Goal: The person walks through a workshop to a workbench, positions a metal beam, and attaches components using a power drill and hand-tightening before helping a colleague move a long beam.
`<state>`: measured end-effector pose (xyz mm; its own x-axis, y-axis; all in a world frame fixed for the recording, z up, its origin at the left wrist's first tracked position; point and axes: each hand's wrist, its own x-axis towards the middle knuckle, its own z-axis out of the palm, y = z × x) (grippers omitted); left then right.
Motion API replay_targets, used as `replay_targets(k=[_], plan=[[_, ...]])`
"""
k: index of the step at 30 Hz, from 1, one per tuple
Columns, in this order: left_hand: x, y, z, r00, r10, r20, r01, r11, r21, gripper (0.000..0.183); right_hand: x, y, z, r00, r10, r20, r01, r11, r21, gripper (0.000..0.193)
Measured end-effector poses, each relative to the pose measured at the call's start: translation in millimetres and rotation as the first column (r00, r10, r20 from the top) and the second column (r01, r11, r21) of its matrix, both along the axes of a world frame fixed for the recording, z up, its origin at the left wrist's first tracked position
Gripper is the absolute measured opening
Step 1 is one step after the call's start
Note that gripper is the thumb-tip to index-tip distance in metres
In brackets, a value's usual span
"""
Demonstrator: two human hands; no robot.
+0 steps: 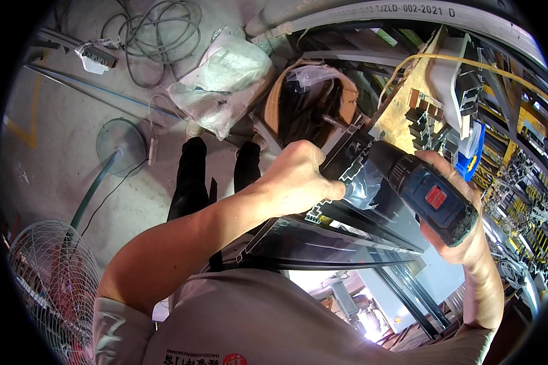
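My left hand is closed around a dark metal profile with a stepped, silvery cut end; the thumb lies along its edge. In my right hand is a dark blue cordless drill with a red patch, fingers wrapped round its body and grip. The drill's black front end points left at the profile, close to my left hand. Whether its bit touches the profile cannot be made out. Below them, more long dark profiles lie on a grey surface, and clear plastic film shows between the hands.
Short profile pieces lie on a yellowish board at right, near a yellow cable. Beyond stand a round bin and a white sack. A wire-guard fan stands at left; a cable coil lies on the floor.
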<state>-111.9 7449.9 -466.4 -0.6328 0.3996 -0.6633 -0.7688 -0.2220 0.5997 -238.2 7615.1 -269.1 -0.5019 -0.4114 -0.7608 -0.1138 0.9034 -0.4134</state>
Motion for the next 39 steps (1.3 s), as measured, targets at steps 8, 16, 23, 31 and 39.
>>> replay_targets(k=[8,16,23,31,39], plan=[[7.2,7.6,-10.4,0.998,0.047,-0.032,-0.047,0.999,0.017,0.02,-3.6,-3.7,-0.2,0.996,0.093,-0.008,-0.093,0.995,-0.037,0.072],[5.4,2.7,-4.5,0.999,0.037,0.018,-0.038,0.997,0.07,0.029,4.7,3.4,12.3,0.992,0.048,-0.113,-0.054,0.997,-0.055,0.076],[2.7,0.3,-1.0,0.996,0.079,-0.03,-0.077,0.994,0.075,0.027,49.0,28.0,95.4,0.971,-0.031,-0.237,0.039,0.999,0.028,0.082],[-3.2,0.5,-8.5,0.997,-0.048,-0.067,0.045,0.998,-0.044,0.031,130.6,27.1,68.7,0.986,0.095,-0.139,-0.087,0.994,0.068,0.077],[-0.5,6.0,-20.1,0.992,-0.029,-0.124,0.027,0.999,-0.023,0.032,144.6,24.3,51.9,0.927,0.271,-0.26,-0.24,0.96,0.145,0.071]])
